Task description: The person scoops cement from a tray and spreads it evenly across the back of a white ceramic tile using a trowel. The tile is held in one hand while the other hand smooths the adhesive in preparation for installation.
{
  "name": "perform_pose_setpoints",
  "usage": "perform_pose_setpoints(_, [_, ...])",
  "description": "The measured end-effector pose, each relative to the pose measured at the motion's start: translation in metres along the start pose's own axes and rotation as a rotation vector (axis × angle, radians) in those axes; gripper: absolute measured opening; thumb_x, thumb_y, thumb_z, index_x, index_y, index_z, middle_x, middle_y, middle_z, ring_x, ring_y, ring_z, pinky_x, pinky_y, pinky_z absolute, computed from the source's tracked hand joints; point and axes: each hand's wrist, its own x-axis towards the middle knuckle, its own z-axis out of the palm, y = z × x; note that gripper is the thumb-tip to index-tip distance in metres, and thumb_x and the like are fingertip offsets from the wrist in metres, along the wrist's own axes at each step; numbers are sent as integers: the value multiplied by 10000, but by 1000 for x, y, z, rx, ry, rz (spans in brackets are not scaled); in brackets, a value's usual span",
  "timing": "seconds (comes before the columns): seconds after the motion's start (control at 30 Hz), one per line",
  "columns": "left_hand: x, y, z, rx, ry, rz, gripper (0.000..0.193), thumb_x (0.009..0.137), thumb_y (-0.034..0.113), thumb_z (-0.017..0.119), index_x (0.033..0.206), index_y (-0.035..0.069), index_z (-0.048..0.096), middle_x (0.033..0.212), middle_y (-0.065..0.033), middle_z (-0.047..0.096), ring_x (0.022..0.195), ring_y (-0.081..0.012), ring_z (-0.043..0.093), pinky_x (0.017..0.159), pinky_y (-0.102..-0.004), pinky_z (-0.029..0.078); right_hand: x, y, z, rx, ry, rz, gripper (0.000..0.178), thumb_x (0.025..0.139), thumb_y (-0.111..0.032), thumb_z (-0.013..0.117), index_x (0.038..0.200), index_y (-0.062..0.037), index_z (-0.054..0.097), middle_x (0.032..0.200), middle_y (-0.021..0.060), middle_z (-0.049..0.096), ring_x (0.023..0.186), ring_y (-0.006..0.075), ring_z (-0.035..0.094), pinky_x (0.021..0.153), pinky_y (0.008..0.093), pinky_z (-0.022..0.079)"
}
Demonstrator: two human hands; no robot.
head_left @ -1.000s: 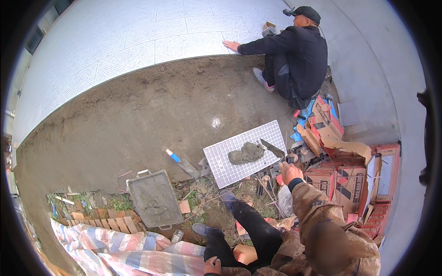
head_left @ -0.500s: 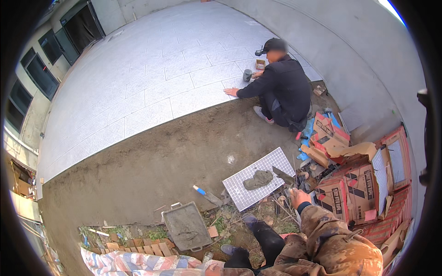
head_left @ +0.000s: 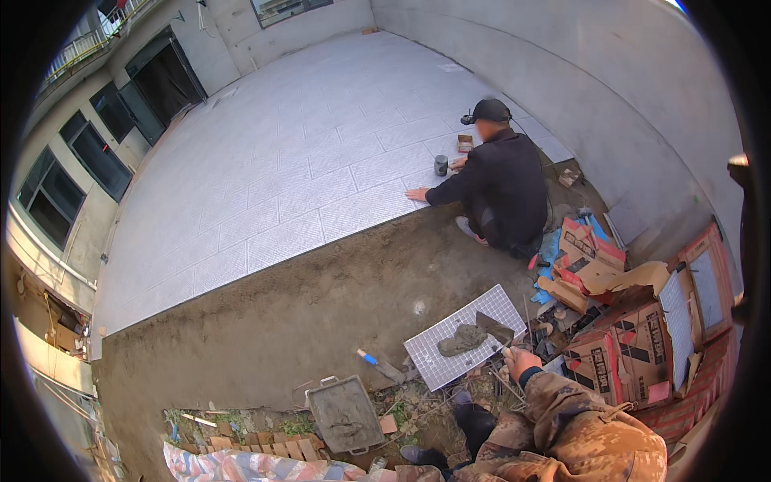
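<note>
Head cam here, and my right hand [head_left: 522, 364] is wrapped around the handle of a trowel [head_left: 495, 328], blade hanging over the right end of a pale grid-patterned tile [head_left: 434, 369]. My left hand is out of frame, so I can't tell what it's up to. The tile lies at a slant on the ground just ahead of my feet, with a lump of wet mortar [head_left: 463, 341] on it.

Room-wise, left is the roomy side: a long strip of grey-brown ground [head_left: 265, 329] runs up to the straight front edge of the pale paved floor [head_left: 265, 201]. Right is tight, with cardboard boxes [head_left: 642, 345] piled between my arm and the wall [head_left: 642, 153]. One's torn open, with a ribbed pale panel [head_left: 677, 325] standing at the opening.

Other containers: a two-handled tray [head_left: 318, 419] of grey mortar lies left of the tile, a blue-handled flat-bladed tool [head_left: 367, 357] between them. A squatting co-worker [head_left: 506, 189] has a small open box [head_left: 465, 143] nearby, contents too small to make out.
</note>
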Motion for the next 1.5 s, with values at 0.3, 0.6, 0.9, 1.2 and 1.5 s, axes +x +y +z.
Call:
perform_pose_setpoints(0.3, [12, 79, -2, -68, -38, -48, 354, 943, 323, 614, 1196, 83, 669, 1207, -175, 669, 1153, -333, 613, 981, -426, 490, 37, 17, -41, 182, 36, -14, 480, 922, -429, 642, 1247, -75, 652, 1064, 205, 698, 961, 413, 656, 812, 505, 533])
perform_pose_setpoints(0.6, [26, 85, -3, -434, -178, -203, 419, 915, 378, 690, 1226, 98, 666, 1151, -126, 705, 1051, -311, 662, 936, -412, 528, 40, 30, -42, 275, -28, 13, 499, 911, -419, 657, 1266, -68, 645, 1089, 215, 699, 1000, 401, 660, 837, 494, 527])
perform_pose_setpoints(0.9, [61, 34, 1, 480, -173, 341, 280, 883, 311, 556, 907, 74, 703, 1060, -216, 678, 1011, -416, 633, 860, -488, 510, 12, 27, -27, 256, 3, 11, 494, 894, -376, 682, 1284, -76, 639, 1010, 169, 729, 901, 306, 710, 780, 415, 546])
perform_pose_setpoints(1.2, [69, 20, -30, 250, -8, 434, 282, 936, 383, 533, 989, 150, 683, 1056, -178, 678, 995, -399, 636, 873, -499, 512, -30, -8, -38, 325, -18, 75, 533, 897, -425, 671, 1295, -75, 626, 1125, 204, 696, 1037, 391, 656, 878, 464, 520])
perform_pose_setpoints(1.5, [66, 53, -54, 510, -139, 376, 366, 974, 411, 443, 1049, 149, 688, 1136, -127, 686, 1087, -369, 617, 910, -500, 488, -21, -6, -13, 365, -76, 32, 505, 898, -428, 659, 1277, -94, 640, 1055, 209, 702, 993, 397, 660, 852, 478, 523])
